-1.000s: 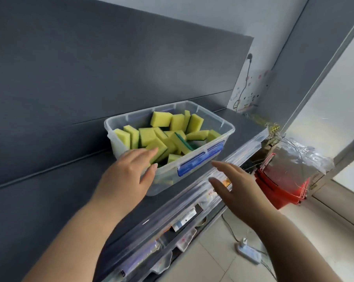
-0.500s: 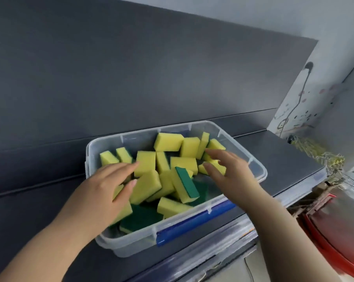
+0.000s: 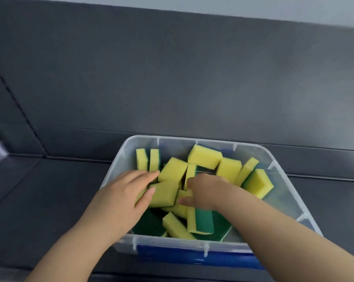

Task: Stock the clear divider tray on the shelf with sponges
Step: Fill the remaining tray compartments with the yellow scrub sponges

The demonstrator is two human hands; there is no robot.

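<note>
Head camera looks down into a clear plastic storage bin (image 3: 284, 180) with a blue latch (image 3: 192, 255) on its near wall. The bin stands on a dark grey shelf (image 3: 50, 200) in front of a dark grey back panel (image 3: 172, 78). Both bare forearms reach over the near rim, and both hands are inside the bin.

The bin holds a loose heap of yellow foam sponges with green scouring faces (image 3: 204, 156), lying at all angles.

The left hand (image 3: 127, 192) has its fingers laid over the top of a yellow sponge block (image 3: 165, 193) and its thumb against the block's near face, so it holds the block between them. Just beyond its fingertips two sponges (image 3: 142, 159) stand upright on edge against the bin's wall.

The right hand (image 3: 204, 190) is just beside the left, with its knuckles up and its fingers curled down into the heap. Its thumb touches a yellow sponge under it. The hand is blurred, and whether it grips that sponge cannot be told.

Below the right wrist a sponge lies with its green face (image 3: 204, 220) turned up. Beyond and to the right of the right hand, a tilted sponge (image 3: 257, 183) leans near the bin's far right wall.
</note>
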